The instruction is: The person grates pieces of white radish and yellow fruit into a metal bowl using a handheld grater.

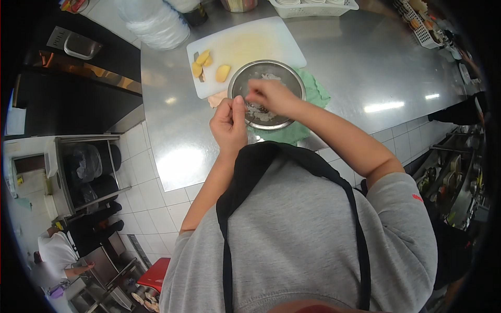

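Observation:
A round steel bowl (294,82) stands near the front edge of the steel table, holding white shredded bits (262,116). My left hand (228,124) is at the bowl's left rim, thumb up and fingers curled closed; whatever it grips is too small to make out. Over the bowl's middle, my right hand (272,98) has its fingers drawn together and slightly blurred. I cannot tell what lies between them. Behind the bowl is a white cutting board (261,41) with several yellow pieces (223,73) at its left end. A green cloth (316,89) lies partly under the bowl.
White plastic-wrapped stacks (156,28) stand at the table's back left. A white basket (318,9) of pale items is at the back. Another person (57,253) is at the lower left, near a red box (155,274). Shelves (454,177) line the right.

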`<action>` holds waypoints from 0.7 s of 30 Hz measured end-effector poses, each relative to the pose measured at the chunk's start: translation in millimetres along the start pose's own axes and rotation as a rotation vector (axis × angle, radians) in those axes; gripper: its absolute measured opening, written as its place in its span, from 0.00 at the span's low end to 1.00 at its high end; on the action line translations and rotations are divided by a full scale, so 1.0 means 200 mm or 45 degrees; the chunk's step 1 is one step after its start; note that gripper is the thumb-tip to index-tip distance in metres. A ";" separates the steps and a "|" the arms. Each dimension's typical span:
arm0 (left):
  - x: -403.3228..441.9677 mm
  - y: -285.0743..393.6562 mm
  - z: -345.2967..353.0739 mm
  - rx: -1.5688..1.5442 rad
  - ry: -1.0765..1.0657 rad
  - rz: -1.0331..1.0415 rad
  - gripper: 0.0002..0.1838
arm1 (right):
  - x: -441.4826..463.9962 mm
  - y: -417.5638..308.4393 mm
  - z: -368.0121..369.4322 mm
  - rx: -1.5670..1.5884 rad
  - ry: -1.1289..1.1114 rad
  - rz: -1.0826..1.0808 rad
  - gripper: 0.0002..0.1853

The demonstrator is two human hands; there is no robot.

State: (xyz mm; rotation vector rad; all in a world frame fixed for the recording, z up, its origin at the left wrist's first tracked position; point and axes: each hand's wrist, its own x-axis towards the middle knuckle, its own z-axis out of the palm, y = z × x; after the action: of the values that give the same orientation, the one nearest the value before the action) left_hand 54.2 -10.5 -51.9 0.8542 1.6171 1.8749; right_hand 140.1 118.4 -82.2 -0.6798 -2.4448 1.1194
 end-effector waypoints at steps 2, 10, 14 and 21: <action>-0.02 0.00 -0.01 -0.016 -0.005 -0.023 0.15 | -0.01 0.02 0.00 0.099 -0.032 -0.006 0.11; -0.01 -0.02 -0.01 0.098 -0.020 0.014 0.14 | 0.00 0.07 0.02 -0.042 0.024 -0.046 0.10; -0.01 0.00 0.01 0.144 0.004 0.000 0.14 | 0.04 0.12 0.01 -0.167 0.023 0.025 0.11; 0.00 0.02 0.03 0.185 -0.003 0.088 0.14 | 0.01 0.13 0.01 -0.234 0.054 0.059 0.10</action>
State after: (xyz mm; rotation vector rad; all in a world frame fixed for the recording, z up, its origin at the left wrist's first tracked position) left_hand 59.1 -7.9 -47.4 0.9841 1.7600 1.8185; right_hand 144.2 133.3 -104.6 -0.8109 -2.5283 0.8939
